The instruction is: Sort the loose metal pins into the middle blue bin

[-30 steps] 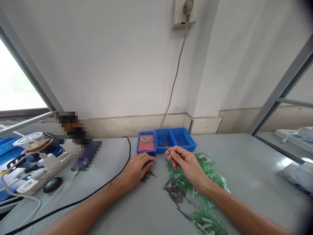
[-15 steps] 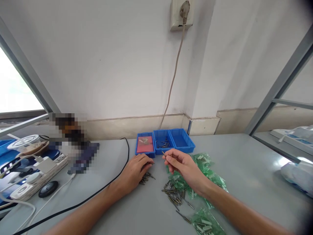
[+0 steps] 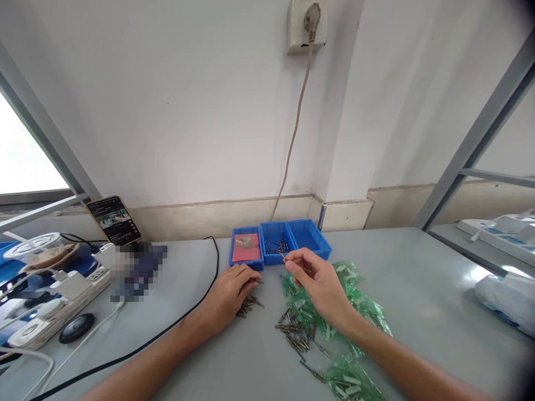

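Note:
My right hand (image 3: 317, 278) pinches a small brass-coloured metal pin (image 3: 283, 257) between thumb and fingertips, just in front of the blue bins. On the table to the left rests my left hand (image 3: 234, 289), its thumb and fingers closed on a thin grey metal pin (image 3: 259, 281). A small heap of similar pins (image 3: 249, 303) lies under and beside that hand. A larger loose pile of metal pins (image 3: 297, 336) with brass-coloured middles is spread below my right hand. Green plastic bags (image 3: 349, 379) holding more pins lie around and beneath my right forearm.
At the back stand a blue bin (image 3: 276, 258) with several pins, a bare blue bin (image 3: 311, 239) and a bin with a red card (image 3: 246, 253). A black cable (image 3: 167, 333) crosses the left side, near a power strip (image 3: 62, 309) and a phone (image 3: 115, 220).
The camera view has shifted slightly. My right hand has turned a little, still pinching its pin close to the bins. My left hand stays in place.

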### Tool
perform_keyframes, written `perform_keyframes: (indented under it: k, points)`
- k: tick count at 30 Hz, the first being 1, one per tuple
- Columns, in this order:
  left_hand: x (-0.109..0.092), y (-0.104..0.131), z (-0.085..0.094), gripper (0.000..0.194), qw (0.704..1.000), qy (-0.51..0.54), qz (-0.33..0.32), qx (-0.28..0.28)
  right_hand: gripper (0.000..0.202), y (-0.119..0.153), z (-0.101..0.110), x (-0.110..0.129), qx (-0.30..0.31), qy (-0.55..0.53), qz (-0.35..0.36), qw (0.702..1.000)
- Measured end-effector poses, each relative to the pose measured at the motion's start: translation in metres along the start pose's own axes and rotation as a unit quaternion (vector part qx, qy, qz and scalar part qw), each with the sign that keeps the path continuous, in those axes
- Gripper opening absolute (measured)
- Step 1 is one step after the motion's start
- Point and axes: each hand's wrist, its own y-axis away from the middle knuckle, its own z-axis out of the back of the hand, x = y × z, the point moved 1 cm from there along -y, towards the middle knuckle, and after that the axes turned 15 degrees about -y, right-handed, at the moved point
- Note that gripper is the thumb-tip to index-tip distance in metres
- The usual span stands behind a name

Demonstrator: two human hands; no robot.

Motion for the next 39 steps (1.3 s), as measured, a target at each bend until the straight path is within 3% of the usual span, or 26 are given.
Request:
perform_keyframes:
  k: [4, 7, 12, 16, 26, 30, 34, 39]
  points:
    - [0.000, 0.000, 0.000, 0.018, 1.000, 0.001, -0.004, -0.003, 0.016, 0.005, 0.000, 0.006, -0.005, 0.120, 0.088, 0.989]
    - [0.000, 0.000, 0.000, 0.019, 1.000, -0.002, -0.004, -0.005, 0.015, 0.007, -0.001, 0.007, 0.011, 0.135, 0.105, 0.985]
    - [0.000, 0.000, 0.000, 0.016, 1.000, 0.001, -0.003, -0.005, 0.028, 0.001, -0.001, 0.003, 0.040, 0.012, -0.008, 0.999]
    - [-0.002, 0.000, 0.002, 0.016, 1.000, 0.009, -0.013, 0.001, 0.040, -0.005, 0.001, -0.002, 0.012, -0.088, -0.088, 0.992]
    - [-0.010, 0.000, 0.001, 0.018, 0.999, 0.016, -0.046, 0.020, 0.045, -0.020, 0.010, -0.008, -0.053, -0.093, -0.098, 0.989]
    - [-0.012, 0.000, 0.002, 0.018, 0.998, 0.024, -0.050, 0.009, 0.045, -0.020, 0.010, -0.005, -0.007, -0.053, -0.078, 0.996]
    - [-0.013, 0.001, 0.003, 0.018, 0.997, 0.039, -0.057, -0.017, 0.022, -0.012, 0.004, -0.007, 0.062, 0.093, -0.009, 0.994]
    - [-0.018, 0.001, 0.006, 0.015, 0.994, 0.060, -0.070, -0.064, 0.010, -0.002, -0.004, -0.007, 0.147, 0.158, 0.020, 0.976]
